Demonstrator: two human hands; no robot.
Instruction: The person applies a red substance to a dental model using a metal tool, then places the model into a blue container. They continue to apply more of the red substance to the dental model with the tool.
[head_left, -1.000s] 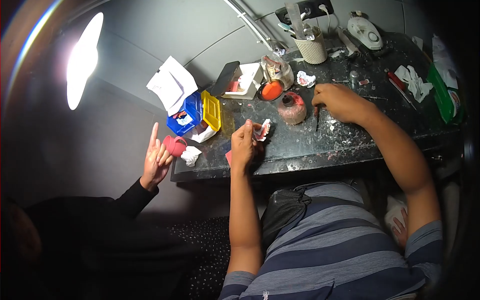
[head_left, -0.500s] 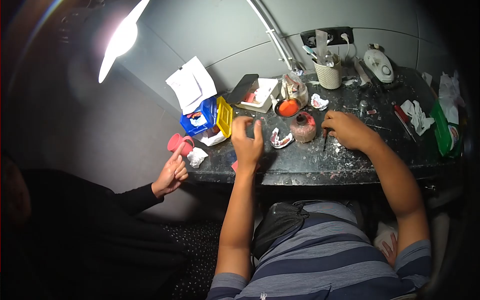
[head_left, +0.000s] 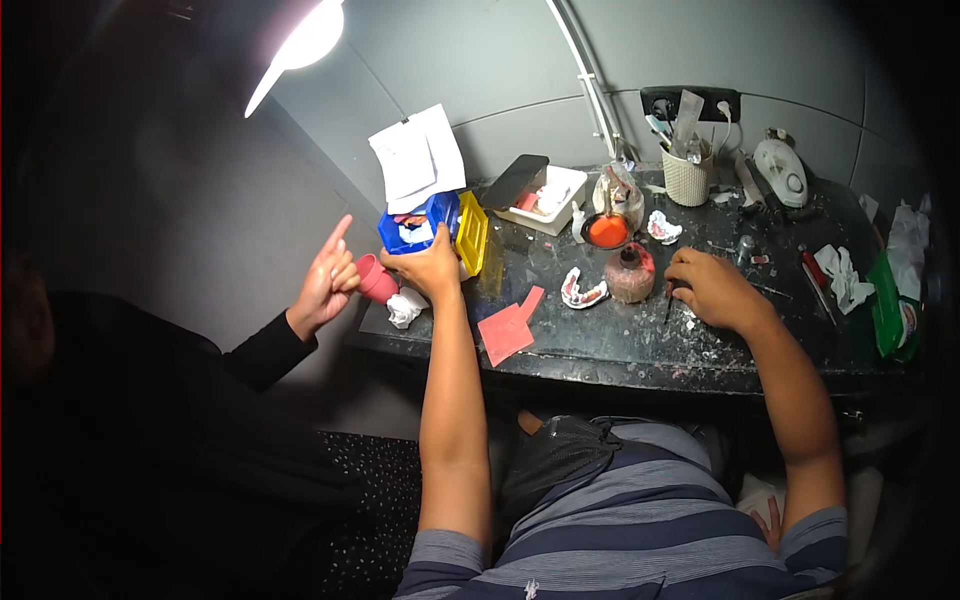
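Note:
My left hand (head_left: 425, 268) grips the near side of a blue plastic box (head_left: 432, 212), which holds white and reddish pieces. A yellow box (head_left: 472, 236) stands open against its right side. In my right hand (head_left: 708, 288) is a thin dark tool (head_left: 668, 308), pointing down at the bench; its tip is too small to make out. Just left of this hand stands a squat glass bottle (head_left: 630, 280) with a dark neck and pink stains. Beside the bottle lies a white horseshoe-shaped dental cast (head_left: 583, 290) with pink on it. Flat pink sheet pieces (head_left: 507, 335) lie nearer the front edge.
A co-worker's hand (head_left: 328, 280) points upward near a pink mug (head_left: 375, 278) and crumpled tissue (head_left: 405, 308). Behind are a white container (head_left: 560, 210), a pan with orange contents (head_left: 606, 232), another cast (head_left: 662, 228) and a tool cup (head_left: 687, 178). A red-handled knife (head_left: 812, 268) lies right.
My left hand has moved left from above the bench to the blue box and taken hold of it, uncovering the pink sheets. My right hand stays by the bottle. The camera view has shifted.

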